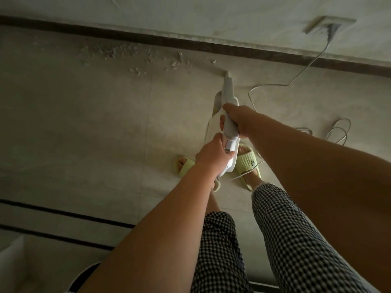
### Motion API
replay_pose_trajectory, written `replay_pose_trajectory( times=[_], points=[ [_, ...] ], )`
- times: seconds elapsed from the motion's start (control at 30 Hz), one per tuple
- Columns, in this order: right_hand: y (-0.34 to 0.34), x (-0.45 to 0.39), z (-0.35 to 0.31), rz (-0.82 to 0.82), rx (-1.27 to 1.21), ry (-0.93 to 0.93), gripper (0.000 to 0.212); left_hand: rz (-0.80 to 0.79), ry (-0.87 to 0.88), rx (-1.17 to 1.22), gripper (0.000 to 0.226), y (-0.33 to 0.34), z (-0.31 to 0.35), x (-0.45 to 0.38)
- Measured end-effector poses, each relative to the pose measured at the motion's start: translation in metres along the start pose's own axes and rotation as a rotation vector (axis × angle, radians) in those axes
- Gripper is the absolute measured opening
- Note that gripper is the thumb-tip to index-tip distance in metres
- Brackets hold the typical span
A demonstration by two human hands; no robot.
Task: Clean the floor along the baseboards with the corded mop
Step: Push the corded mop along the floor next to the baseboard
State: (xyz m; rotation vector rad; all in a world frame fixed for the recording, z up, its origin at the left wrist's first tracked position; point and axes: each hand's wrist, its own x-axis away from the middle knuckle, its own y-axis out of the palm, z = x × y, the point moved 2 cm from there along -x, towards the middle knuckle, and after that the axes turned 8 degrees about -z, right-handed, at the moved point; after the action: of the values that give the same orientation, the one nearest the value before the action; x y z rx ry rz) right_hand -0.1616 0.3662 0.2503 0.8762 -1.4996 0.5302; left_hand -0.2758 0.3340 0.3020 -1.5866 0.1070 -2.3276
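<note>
While hands [224, 140] grip mop [228, 98], debris [118, 52] apparently loose

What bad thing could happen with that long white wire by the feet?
1. The thin white cord loops on the floor and runs past the pale green slipper, so a step could snag it and cause a trip.
2. The cord leads to the plug in the white wall socket; pulling the white corded cleaner, gripped by the left hand and right hand, further away might yank it out.
</note>
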Motion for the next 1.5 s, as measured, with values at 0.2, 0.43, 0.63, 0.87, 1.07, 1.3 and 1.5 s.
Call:
replay_pose_trajectory(
  times=[0.2, 0.43, 0.63, 0.87, 1.07, 1.3, 1.5],
  points=[
    [0.022, -0.005, 0.008, -0.003, 0.01, 0.02, 0.017, 0.008, 0.006, -0.009, 0.043, -0.012, -0.021, 0.003],
    [0.035, -0.009, 0.002, 0.025, 0.0, -0.045, 0.018, 0.017, 0.044, -0.029, 0.042, -0.025, -0.029, -0.004],
    [0.035, -0.01, -0.016, 0.041, 0.01, -0.071, 0.014, 0.019, 0.077, -0.049, 0.042, -0.038, -0.019, -0.019],
    [0.038, -0.012, -0.033, 0.048, 0.055, -0.083, 0.016, 0.029, 0.099, -0.046, 0.042, -0.047, -0.012, -0.032],
    [0.042, -0.01, -0.038, 0.065, 0.057, -0.082, 0.022, 0.03, 0.105, -0.038, 0.041, -0.052, -0.014, -0.036],
    [0.052, -0.019, -0.025, 0.036, 0.027, -0.023, 0.022, 0.049, 0.073, -0.01, 0.041, -0.051, -0.028, -0.028],
    [0.062, -0.023, -0.016, 0.011, 0.029, -0.036, 0.022, 0.062, 0.055, -0.025, 0.038, -0.054, -0.042, -0.021]
  ],
)
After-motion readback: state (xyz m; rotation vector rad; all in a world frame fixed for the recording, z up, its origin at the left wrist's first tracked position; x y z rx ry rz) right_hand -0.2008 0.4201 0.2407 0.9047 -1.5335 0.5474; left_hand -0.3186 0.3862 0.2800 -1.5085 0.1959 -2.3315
